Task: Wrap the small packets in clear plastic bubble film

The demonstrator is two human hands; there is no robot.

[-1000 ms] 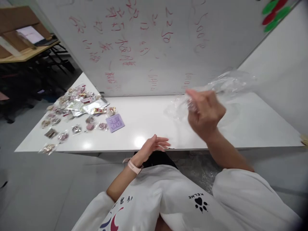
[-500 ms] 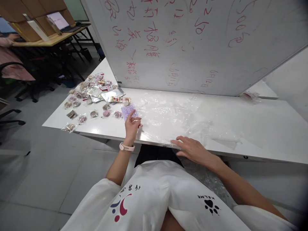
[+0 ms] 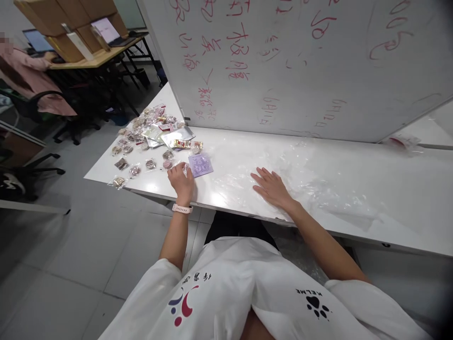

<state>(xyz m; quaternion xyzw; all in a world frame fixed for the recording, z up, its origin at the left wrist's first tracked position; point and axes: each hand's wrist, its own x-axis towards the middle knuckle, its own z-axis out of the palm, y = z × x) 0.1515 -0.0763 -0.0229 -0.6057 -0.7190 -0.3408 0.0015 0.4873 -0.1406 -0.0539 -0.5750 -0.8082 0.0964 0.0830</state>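
My left hand point(image 3: 181, 183) is low over the table's left part, its fingers curled down. A clear wrapper point(image 3: 186, 167) shows at its fingertips; most of that wrapped snack is hidden under the hand. Just right of it lies a flat purple packet point(image 3: 200, 164) with a pale pattern. Small wrapped snacks, among them a brown one point(image 3: 150, 164) and a pink one point(image 3: 167, 164), lie left of and beyond the hand. My right hand point(image 3: 272, 187) rests flat with fingers spread on a crinkled clear plastic sheet point(image 3: 314, 189).
Behind the purple packet lie a gold-and-red stick packet point(image 3: 187, 144) and silver pouches point(image 3: 177, 136), beside a heap of wrapped snacks point(image 3: 152, 118). A whiteboard point(image 3: 300, 80) with red writing stands along the table's back. Another person point(image 3: 38, 78) sits at a desk far left.
My left hand has moved left, off the purple packet, and now covers a wrapped snack. My right hand has moved forward from the table edge and flattened onto the plastic. The view has shifted slightly.
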